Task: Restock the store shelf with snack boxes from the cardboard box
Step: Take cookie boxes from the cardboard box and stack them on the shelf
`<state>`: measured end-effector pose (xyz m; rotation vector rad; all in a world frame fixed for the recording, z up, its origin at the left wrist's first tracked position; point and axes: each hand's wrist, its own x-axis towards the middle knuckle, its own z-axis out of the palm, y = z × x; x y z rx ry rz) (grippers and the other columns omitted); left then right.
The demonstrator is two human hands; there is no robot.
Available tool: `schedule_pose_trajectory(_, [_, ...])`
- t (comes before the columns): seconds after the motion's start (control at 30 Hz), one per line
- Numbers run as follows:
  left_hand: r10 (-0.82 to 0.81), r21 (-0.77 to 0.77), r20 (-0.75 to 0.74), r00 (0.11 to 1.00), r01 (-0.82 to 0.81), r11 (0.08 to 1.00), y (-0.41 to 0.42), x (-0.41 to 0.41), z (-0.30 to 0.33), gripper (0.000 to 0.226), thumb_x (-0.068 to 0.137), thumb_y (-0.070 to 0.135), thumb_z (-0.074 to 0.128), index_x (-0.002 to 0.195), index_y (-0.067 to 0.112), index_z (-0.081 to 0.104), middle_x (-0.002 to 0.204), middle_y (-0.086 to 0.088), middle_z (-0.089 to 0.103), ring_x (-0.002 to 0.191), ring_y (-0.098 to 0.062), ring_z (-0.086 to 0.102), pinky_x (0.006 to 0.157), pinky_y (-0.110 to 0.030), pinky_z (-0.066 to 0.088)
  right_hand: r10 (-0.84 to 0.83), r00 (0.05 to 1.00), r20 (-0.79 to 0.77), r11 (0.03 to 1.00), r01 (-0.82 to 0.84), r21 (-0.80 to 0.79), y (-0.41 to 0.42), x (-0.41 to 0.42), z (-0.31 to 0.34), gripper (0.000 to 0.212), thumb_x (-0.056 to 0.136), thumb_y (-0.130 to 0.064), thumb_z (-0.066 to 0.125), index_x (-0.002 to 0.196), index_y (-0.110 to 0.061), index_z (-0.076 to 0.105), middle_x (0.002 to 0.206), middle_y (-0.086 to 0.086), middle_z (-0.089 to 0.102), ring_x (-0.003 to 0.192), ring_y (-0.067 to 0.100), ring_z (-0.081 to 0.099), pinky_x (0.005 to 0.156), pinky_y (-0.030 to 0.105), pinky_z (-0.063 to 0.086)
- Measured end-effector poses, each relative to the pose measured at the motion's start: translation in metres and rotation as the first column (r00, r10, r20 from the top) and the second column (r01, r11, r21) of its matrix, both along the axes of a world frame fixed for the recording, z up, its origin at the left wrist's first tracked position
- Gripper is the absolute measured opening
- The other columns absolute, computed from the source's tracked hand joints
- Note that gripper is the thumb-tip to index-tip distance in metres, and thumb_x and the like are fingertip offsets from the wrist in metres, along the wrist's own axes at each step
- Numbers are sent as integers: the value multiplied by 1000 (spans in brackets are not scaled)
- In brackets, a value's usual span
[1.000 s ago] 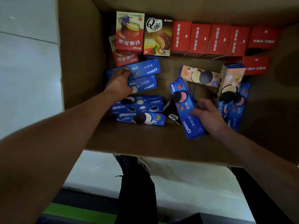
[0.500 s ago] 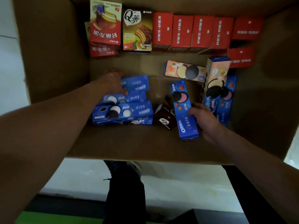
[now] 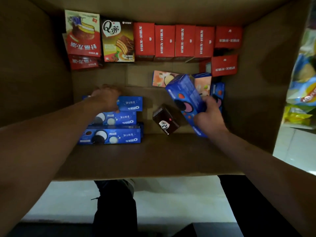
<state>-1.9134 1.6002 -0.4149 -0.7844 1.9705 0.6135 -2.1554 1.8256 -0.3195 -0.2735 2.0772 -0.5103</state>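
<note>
Head view looked down into a large brown cardboard box [image 3: 153, 156] with its flaps open. The right hand [image 3: 211, 117] had its grip curled round a long blue strawberry Oreo box [image 3: 185, 98], fingers over the near half, the carton tilted with its far end raised above the floor of the box. The left hand [image 3: 106, 98] lay on a blue Oreo box [image 3: 130, 103] at the far end of a group of three blue Oreo boxes [image 3: 112, 127] lying side by side at the left of the floor; its fingers bent over the carton's far edge, gripping it, though blur hid the fingertips. A small dark brown snack box [image 3: 165, 122] sat tilted between the two hands, apart from both. Behind the raised carton lay a peach-coloured Oreo box [image 3: 159, 79] and, just beside the right hand, another blue box [image 3: 218, 90]. Along the far wall stood a row of plain red snack boxes [image 3: 174, 41], a brown Q-branded pie box [image 3: 118, 41] and a red and white pie box [image 3: 83, 34]. Bright snack bags [image 3: 302, 82] showed outside the box at the right edge. Below the near wall were pale floor [image 3: 171, 199] and a dark trouser leg [image 3: 116, 207].
</note>
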Motion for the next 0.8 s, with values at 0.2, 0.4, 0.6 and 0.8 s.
schedule_pose_trajectory(0.2, [106, -11, -46, 993, -107, 994, 9, 5, 2, 72, 78, 37, 78, 136, 17, 39, 135, -16, 53, 125, -34, 45, 97, -43, 38, -314, 937, -151, 949, 312, -35, 21, -30, -9, 66, 79, 1, 63, 132, -29, 36, 115, -10, 51, 103, 10, 53, 78, 30, 50])
schedule_pose_trajectory(0.4, [245, 44, -47, 968, -243, 969, 13, 0, 6, 66, 75, 27, 83, 120, 16, 37, 119, -15, 59, 95, -30, 55, 76, -36, 41, -195, 981, -19, 932, 191, 307, 39, -36, -39, 84, 69, 8, 70, 141, -11, 33, 136, 14, 53, 118, 35, 53, 89, 41, 50])
schedule_pose_trajectory(0.6, [86, -85, -54, 995, -90, 992, 26, -9, 9, 87, 69, 32, 85, 137, 13, 36, 136, -15, 43, 123, -36, 44, 98, -48, 37, 201, 970, 136, 936, -231, 264, 15, -26, -44, 59, 71, -7, 76, 119, -24, 46, 102, 1, 56, 99, 24, 54, 66, 29, 44])
schedule_pose_trajectory(0.8, [423, -108, -322, 847, -477, 872, 41, -13, 35, 64, 68, 32, 85, 118, 8, 52, 115, -15, 51, 108, -34, 52, 89, -46, 49, -34, 985, -170, 986, 61, 157, 24, -35, -41, 58, 81, -17, 72, 131, -13, 43, 121, 9, 58, 112, 31, 55, 99, 43, 45])
